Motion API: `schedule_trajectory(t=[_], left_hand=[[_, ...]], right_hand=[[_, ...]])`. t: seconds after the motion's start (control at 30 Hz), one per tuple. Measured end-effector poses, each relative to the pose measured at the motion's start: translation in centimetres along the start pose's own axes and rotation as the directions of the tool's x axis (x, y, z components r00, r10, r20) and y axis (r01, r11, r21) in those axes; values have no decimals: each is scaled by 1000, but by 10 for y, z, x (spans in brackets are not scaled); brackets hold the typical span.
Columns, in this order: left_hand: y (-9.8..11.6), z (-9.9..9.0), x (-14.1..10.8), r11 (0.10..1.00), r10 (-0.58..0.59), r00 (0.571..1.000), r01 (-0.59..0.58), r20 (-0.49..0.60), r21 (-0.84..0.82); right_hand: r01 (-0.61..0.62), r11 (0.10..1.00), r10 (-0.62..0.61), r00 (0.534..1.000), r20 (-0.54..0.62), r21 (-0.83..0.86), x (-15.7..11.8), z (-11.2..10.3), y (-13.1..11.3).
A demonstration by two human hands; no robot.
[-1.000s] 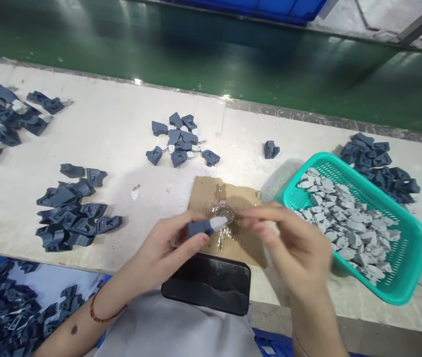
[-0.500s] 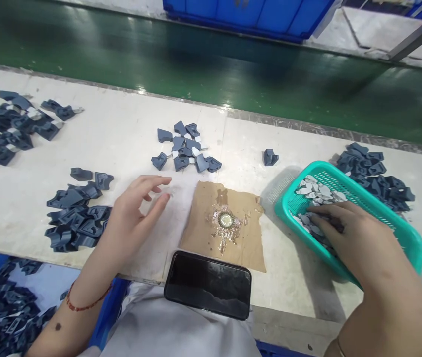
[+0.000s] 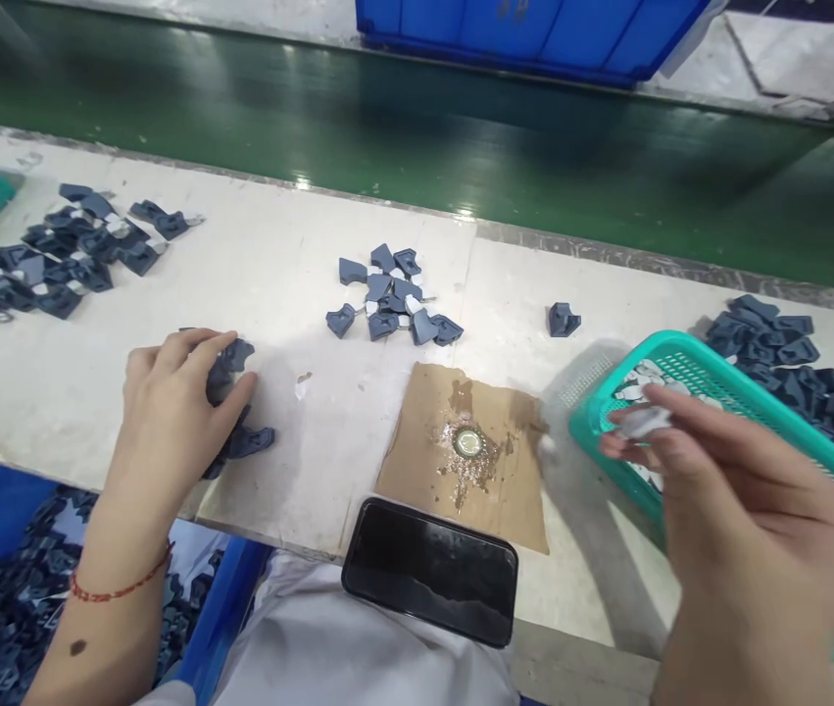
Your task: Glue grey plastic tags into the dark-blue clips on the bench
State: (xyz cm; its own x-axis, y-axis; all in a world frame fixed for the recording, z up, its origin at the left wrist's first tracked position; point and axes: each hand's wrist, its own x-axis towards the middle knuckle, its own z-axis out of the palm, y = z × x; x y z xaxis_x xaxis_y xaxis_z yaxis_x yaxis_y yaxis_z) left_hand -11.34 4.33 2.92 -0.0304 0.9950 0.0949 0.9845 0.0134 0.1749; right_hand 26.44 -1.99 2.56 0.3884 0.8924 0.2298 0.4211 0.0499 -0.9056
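Well, the right hand [image 3: 761, 490] pinches a grey piece [image 3: 643, 422], the left hand's [image 3: 171, 412] grip unclear, crate marks [image 3: 514, 10] illegible.

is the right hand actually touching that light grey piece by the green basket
Touching. The head view shows the right hand with the light grey piece held between thumb and fingers.
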Motion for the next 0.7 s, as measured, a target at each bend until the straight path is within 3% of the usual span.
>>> schedule_trajectory(t=[0.1, 0.27, 0.33, 0.4, 0.47, 0.57, 0.63, 0.7], left_hand=[[0, 0, 10, 998, 8, 1000, -10, 20, 63], [3, -4, 20, 995, 29, 999, -31, 23, 96], [11, -9, 20, 1000, 4, 1000, -4, -14, 11], [23, -13, 15, 978, -77, 996, 67, -40, -198], [36, -13, 8, 852, -152, 988, 134, 5, -506], [56, -4, -5, 472, -27, 970, 224, 240, -853], [68, 8, -14, 256, 104, 931, 315, 350, -914], [80, 19, -22, 142, 161, 908, 367, 388, -919]], right_hand=[[-128, 968, 96, 983, 156, 214, -4, 26, -6], [-174, 945, 111, 967, 229, 276, -6, 44, -1], [-177, 947, 108, 961, 256, 267, -8, 45, 2], [-163, 954, 95, 960, 262, 251, -10, 46, 6], [-137, 967, 81, 964, 252, 215, -13, 47, 9], [-54, 992, 23, 965, 263, 113, -15, 49, 12], [53, 998, -63, 952, 299, 41, -15, 50, 11], [165, 986, -152, 930, 335, -10, -14, 51, 9]])
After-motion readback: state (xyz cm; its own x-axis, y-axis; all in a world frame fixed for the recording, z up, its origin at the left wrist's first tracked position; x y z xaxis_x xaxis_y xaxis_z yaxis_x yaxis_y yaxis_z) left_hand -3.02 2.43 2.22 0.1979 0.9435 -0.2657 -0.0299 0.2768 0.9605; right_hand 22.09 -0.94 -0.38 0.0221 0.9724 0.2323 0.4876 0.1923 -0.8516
